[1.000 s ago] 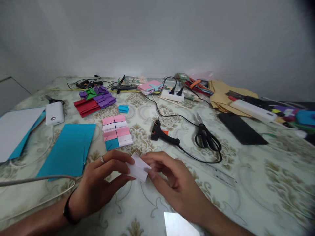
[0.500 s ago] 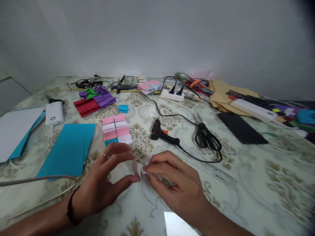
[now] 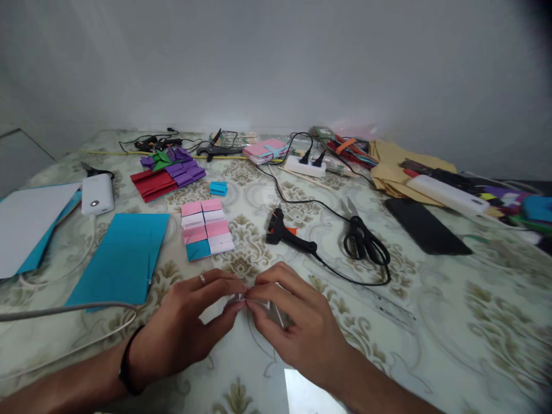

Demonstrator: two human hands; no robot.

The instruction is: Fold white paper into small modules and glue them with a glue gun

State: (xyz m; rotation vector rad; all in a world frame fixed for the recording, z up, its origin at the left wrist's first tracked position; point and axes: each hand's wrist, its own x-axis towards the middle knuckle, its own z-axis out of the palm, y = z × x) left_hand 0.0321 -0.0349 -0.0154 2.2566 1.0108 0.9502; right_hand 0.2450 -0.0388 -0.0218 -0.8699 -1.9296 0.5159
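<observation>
A small piece of folded white paper (image 3: 276, 312) is pinched between the fingertips of both hands at the front middle of the table. My left hand (image 3: 179, 328), with a ring and a black wristband, closes its thumb and fingers on one end. The other end sits in the pinch of my right hand (image 3: 299, 325), whose fingers cover much of it. Just beyond the hands lies a block of pink, white and blue folded paper pieces (image 3: 207, 227). A flat white sheet (image 3: 313, 394) is partly under my right forearm.
A black glue gun (image 3: 287, 233) and scissors (image 3: 364, 238) lie ahead to the right, near a dark phone (image 3: 426, 225). Blue sheets (image 3: 123, 259) and a white power bank (image 3: 97, 194) are left. Red folded paper (image 3: 154, 185) and a power strip (image 3: 304, 167) are farther back.
My left hand's fingers have come together onto the white paper, where they were spread wider before. The hands are closer to each other, and the view has shifted slightly.
</observation>
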